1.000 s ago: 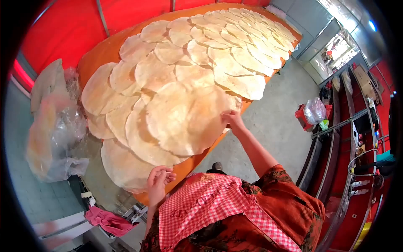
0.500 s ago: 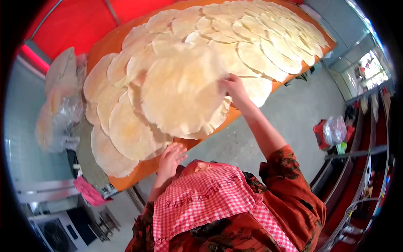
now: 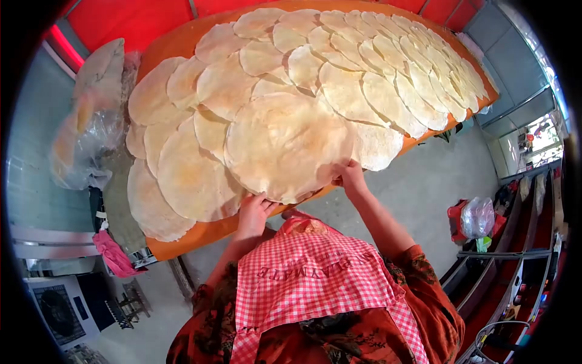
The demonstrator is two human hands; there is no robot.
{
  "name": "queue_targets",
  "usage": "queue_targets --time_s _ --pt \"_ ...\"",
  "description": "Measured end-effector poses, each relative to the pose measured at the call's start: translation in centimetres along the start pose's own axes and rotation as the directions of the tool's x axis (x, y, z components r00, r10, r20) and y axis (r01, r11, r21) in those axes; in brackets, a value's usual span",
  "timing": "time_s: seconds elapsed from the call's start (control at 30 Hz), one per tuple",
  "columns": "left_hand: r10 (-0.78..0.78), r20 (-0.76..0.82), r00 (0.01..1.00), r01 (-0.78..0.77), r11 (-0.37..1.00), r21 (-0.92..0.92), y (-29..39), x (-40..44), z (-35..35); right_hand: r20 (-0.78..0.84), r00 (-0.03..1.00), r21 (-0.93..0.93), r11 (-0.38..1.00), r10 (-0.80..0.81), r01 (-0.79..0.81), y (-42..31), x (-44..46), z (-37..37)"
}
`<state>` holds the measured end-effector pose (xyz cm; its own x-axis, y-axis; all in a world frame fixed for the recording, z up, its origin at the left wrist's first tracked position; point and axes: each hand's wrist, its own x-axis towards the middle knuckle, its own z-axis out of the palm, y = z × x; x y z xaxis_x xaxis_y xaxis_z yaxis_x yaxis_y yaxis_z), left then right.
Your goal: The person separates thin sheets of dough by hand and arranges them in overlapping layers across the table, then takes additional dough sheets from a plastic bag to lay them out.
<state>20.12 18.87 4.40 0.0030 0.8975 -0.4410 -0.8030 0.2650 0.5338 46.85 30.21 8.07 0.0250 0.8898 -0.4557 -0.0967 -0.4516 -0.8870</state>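
Observation:
A large round flatbread (image 3: 288,142) lies on top of other thin rounds near the front edge of the orange table (image 3: 221,228). My right hand (image 3: 351,176) pinches its right front edge between thumb and fingers. At its lower left edge is my left hand (image 3: 256,212), fingertips at or just under the rim, partly hidden by the bread. Another round (image 3: 194,176) lies just left of it, above a lower one (image 3: 151,206). Overlapping rounds (image 3: 376,51) cover the table toward the back right.
Left of the table hang clear plastic bags (image 3: 100,136), with a pink cloth (image 3: 114,253) below. On the right floor sits a red container (image 3: 458,219) with a plastic bag (image 3: 478,217), beside shelves (image 3: 491,285). Red panels (image 3: 130,21) stand behind the table.
The large flatbread, blurred and lifted half a second ago, has come down onto the others. My right hand has lowered with it, and my left hand, earlier apart from the bread, has reached its front edge.

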Motion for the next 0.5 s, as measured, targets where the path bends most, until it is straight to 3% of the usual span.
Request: queue_targets --time_s 0.07,0.17,0.2,0.3,0.37,0.43,0.47,0.5 --pt "-0.009 0.01 1.0 0.009 1.0 -0.001 -0.1 0.3 0.0 0.002 1.0 -0.058 0.998 0.012 -0.012 0.6 -0.4 0.5" --pt "-0.017 -0.021 1.0 0.017 0.999 0.027 0.3 0.4 1.2 -0.118 0.989 -0.544 0.839 -0.091 0.012 0.6 -1.1 -0.1" --pt "-0.019 -0.033 0.999 0.021 0.999 0.046 0.5 0.4 1.3 -0.052 0.833 -0.859 0.45 -0.55 0.243 1.5 -1.5 -0.5" --pt "-0.043 -0.023 0.999 0.044 0.998 0.034 1.4 0.9 2.1 0.314 0.602 -0.824 0.105 -0.734 0.557 -1.3 -5.9 2.4" --pt "-0.019 0.038 0.999 0.018 0.999 0.026 1.4 1.4 2.2 0.647 0.518 -0.645 -0.04 -0.56 0.763 -2.7 -7.7 6.4" --pt "-0.003 0.054 0.999 0.003 1.0 0.002 2.1 1.7 3.2 0.718 0.556 -0.667 -0.186 -0.419 0.721 -2.0 -8.0 10.3" --pt "0.0 0.047 0.999 -0.002 1.0 0.03 2.9 1.8 3.9 0.723 0.492 -0.668 -0.31 -0.484 0.677 -2.1 -7.4 11.8" --pt "0.003 0.039 0.999 -0.005 0.998 0.058 3.7 1.8 4.3 0.718 0.548 -0.676 -0.242 -0.428 0.696 -2.9 -6.5 12.5"
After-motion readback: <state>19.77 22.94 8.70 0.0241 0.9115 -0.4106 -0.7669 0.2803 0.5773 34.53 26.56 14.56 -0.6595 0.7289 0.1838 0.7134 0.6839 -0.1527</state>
